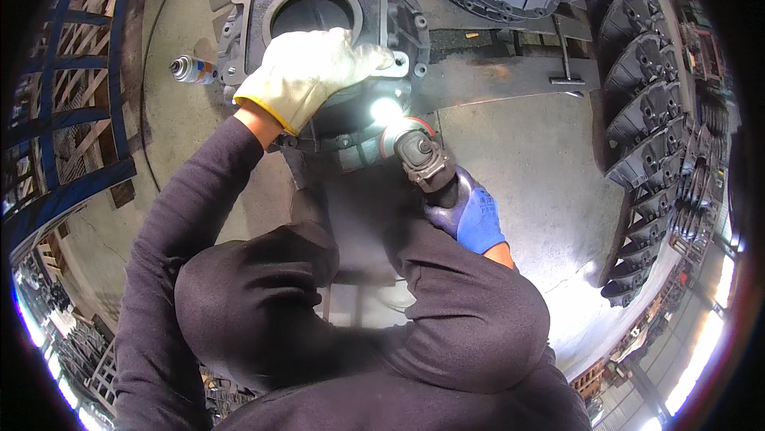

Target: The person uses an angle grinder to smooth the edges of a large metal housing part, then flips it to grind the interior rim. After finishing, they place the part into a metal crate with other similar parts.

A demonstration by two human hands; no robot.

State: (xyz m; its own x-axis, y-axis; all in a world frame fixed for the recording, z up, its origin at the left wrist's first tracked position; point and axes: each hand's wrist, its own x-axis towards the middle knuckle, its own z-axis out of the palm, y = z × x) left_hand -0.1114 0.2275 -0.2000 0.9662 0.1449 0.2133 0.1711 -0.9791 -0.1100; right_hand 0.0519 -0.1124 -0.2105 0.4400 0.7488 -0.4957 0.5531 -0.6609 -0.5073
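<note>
A: Head view: where is the metal housing (372, 23)?

B: Upper left of centre, just beside a spray can (191, 70).

A: The state of each grip?

B: Right hand (476, 212), blue-gloved: clamped on an angle grinder (426, 162) near the housing's lower edge. Left hand (309, 68), cream-gloved: laid over the housing; whether it clamps, I cannot tell.

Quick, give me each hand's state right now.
Left hand: on the metal casting; whether it grips cannot be told.
Right hand: closed, holding the grinder.
</note>
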